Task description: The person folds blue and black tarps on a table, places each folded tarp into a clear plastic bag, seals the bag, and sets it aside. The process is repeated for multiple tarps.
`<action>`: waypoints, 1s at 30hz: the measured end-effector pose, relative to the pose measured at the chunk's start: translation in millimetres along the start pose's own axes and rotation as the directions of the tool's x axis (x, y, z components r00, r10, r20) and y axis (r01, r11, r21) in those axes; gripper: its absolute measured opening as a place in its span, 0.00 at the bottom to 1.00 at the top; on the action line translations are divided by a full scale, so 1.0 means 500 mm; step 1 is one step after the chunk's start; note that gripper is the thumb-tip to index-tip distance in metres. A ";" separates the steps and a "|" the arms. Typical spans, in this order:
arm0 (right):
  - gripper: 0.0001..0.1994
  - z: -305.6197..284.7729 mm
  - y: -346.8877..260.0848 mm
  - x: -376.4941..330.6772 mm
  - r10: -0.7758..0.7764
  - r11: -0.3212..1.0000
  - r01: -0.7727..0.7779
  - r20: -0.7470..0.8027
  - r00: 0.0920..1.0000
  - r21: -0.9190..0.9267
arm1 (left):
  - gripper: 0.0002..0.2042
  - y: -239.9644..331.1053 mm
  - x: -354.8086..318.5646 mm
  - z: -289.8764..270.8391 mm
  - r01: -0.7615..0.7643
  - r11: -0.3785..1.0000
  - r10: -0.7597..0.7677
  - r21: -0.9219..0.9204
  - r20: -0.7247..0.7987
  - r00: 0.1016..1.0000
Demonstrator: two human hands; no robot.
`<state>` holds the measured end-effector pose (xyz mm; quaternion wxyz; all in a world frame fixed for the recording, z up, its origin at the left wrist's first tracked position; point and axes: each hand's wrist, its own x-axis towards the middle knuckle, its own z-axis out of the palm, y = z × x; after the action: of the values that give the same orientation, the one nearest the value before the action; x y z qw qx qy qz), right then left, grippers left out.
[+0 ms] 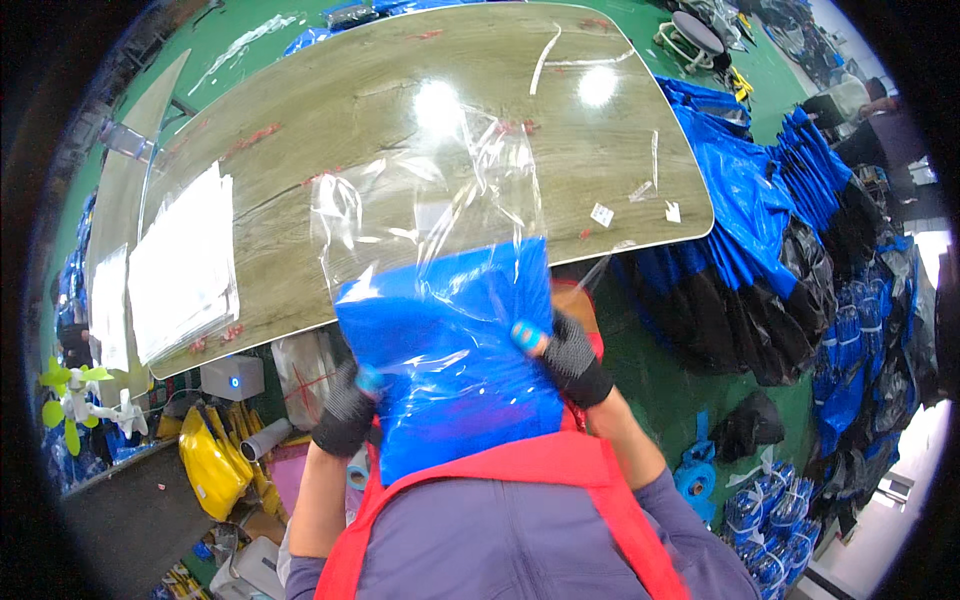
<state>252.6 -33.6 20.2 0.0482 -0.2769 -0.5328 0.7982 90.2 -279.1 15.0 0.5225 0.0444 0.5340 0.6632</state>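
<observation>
We grip the folded blue bag in its clear plastic sleeve with our left hand and right hand, above the bench.

Bright overhead light, glare spots on table, fisheye-bent dark rim

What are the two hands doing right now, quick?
Left hand: closed, gripping the left edge of the blue item in the clear plastic bag.
Right hand: closed, gripping its right edge.

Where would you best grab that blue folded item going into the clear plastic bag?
Probably by its two lower side edges, one from each side, as the left hand and right hand do. The blue folded item is flat and wide, and its top sits inside the clear bag.
</observation>
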 end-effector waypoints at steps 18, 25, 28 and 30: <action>0.26 0.006 -0.043 0.025 -0.222 0.956 0.227 0.048 0.974 -0.187 | 0.32 0.011 0.028 -0.009 -0.089 0.978 0.115 0.190 -0.128 0.985; 0.31 0.015 -0.055 0.029 -0.097 0.992 0.095 -0.024 0.995 -0.081 | 0.36 0.014 -0.002 0.003 -0.037 0.989 0.044 0.146 -0.046 0.998; 0.33 0.017 -0.068 0.046 -0.073 0.957 0.118 0.174 0.982 -0.266 | 0.35 0.014 0.005 0.001 0.020 0.986 -0.033 -0.168 -0.076 0.997; 0.31 0.016 -0.077 0.055 -0.046 0.971 0.082 0.164 0.985 -0.224 | 0.35 0.010 0.012 0.000 -0.120 0.978 0.083 -0.172 -0.211 0.974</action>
<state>217.0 -13.5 45.2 -0.0007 -0.1990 -0.6323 0.7487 84.1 -274.3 15.9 0.4325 -0.0443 0.5181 0.7366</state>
